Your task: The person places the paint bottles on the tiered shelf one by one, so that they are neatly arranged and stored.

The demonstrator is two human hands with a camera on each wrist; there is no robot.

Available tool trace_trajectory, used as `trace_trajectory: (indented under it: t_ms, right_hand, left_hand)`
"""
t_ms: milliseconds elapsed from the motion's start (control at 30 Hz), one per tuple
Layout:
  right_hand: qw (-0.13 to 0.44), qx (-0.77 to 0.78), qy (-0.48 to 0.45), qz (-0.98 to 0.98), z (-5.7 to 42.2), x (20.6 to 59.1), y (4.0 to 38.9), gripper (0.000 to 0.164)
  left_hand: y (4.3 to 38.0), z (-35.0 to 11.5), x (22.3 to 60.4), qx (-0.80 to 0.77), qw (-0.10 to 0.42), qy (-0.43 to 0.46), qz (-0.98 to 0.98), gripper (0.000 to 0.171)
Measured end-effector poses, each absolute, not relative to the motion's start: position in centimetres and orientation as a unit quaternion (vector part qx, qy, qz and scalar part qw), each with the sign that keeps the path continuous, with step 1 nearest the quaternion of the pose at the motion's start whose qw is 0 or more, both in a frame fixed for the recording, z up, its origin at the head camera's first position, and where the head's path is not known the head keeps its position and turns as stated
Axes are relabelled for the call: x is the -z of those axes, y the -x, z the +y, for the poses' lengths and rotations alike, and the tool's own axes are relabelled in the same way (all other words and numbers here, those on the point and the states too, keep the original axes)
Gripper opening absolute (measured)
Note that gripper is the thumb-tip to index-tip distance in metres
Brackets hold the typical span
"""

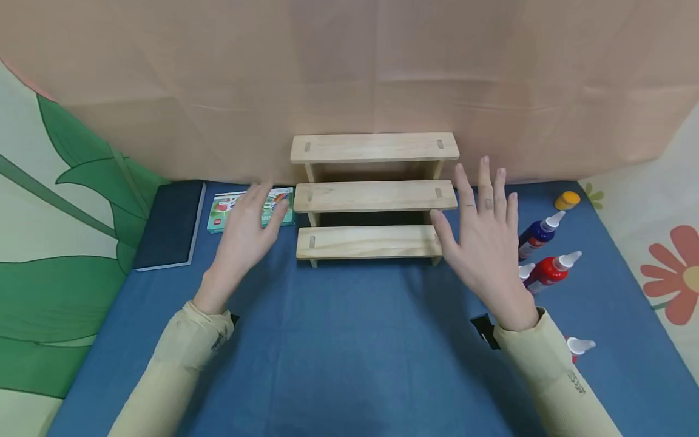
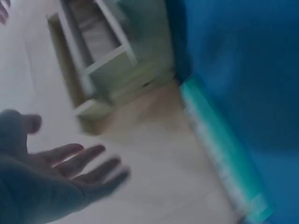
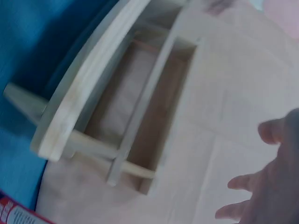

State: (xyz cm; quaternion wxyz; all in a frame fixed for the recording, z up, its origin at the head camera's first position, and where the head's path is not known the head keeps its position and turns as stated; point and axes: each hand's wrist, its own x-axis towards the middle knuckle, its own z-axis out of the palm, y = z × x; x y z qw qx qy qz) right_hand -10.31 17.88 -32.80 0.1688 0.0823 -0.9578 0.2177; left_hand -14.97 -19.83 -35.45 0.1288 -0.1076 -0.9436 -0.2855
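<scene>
Wooden shelf (image 1: 375, 196) at middle of table's (image 1: 349, 340) far edge. Left hand (image 1: 247, 226), right hand (image 1: 486, 246): fingers extended, grasping nothing. Risk: right hand swinging outward could topple red bottle (image 1: 548, 272).

There is one stepped wooden shelf (image 1: 374, 196), with three planks (image 1: 371, 242). One left hand (image 1: 244, 233) and one right hand (image 1: 485, 249) make two, in two sleeves (image 1: 177, 358). There is one hardcover book (image 1: 170, 224), one flat box (image 1: 281, 209), and one orange-yellow cap (image 1: 568, 199). Four white-nozzled squeeze bottles (image 1: 550, 271) show, two mostly hidden. One blue tablecloth (image 1: 333, 340) completes the count.
</scene>
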Motion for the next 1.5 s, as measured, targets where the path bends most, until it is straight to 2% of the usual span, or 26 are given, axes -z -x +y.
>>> trace_trajectory:
  t_ms: [100, 333, 467, 700, 833, 1033, 1233, 1300, 1500]
  right_hand:
    - [0.191, -0.276, -0.084, -0.938, 17.9, 32.0, 8.7, 0.075]
    - [0.230, -0.433, -0.060, -0.869, 19.8, 30.3, 4.3, 0.055]
    - [0.255, -0.472, -0.006, -0.844, 21.7, 30.0, 1.7, 0.044]
    - [0.271, -0.467, 0.134, -0.831, 25.7, 31.6, -2.6, 0.042]
    - [0.229, -0.447, 0.188, -0.844, 28.5, 34.2, -5.0, 0.044]
    - [0.127, -0.412, 0.149, -0.890, 31.8, 39.4, -6.5, 0.053]
    - [0.001, -0.396, 0.132, -0.909, 33.1, 41.4, -6.3, 0.068]
    - [-0.022, -0.382, 0.118, -0.916, 33.2, 41.6, -6.2, 0.068]
    - [-0.036, -0.364, 0.093, -0.926, 32.9, 42.1, -6.0, 0.056]
  left_hand:
    - [15.9, -19.7, 37.1, 0.397, 0.139, 0.078, -0.904, 0.049]
    - [17.2, -18.2, 39.8, 0.514, 0.144, 0.030, -0.845, 0.040]
    - [17.4, -17.5, 40.3, 0.540, 0.151, 0.018, -0.828, 0.035]
    - [17.0, -17.0, 40.9, 0.611, 0.139, 0.003, -0.779, 0.034]
    - [16.9, -16.7, 41.1, 0.626, 0.141, 0.005, -0.767, 0.034]
    - [17.3, -16.4, 41.1, 0.628, 0.141, 0.008, -0.765, 0.034]
    - [17.3, -16.3, 41.1, 0.625, 0.144, 0.012, -0.768, 0.034]
    - [17.3, -16.3, 41.2, 0.626, 0.142, 0.011, -0.767, 0.034]
    - [17.2, -16.3, 41.3, 0.624, 0.144, 0.008, -0.768, 0.034]
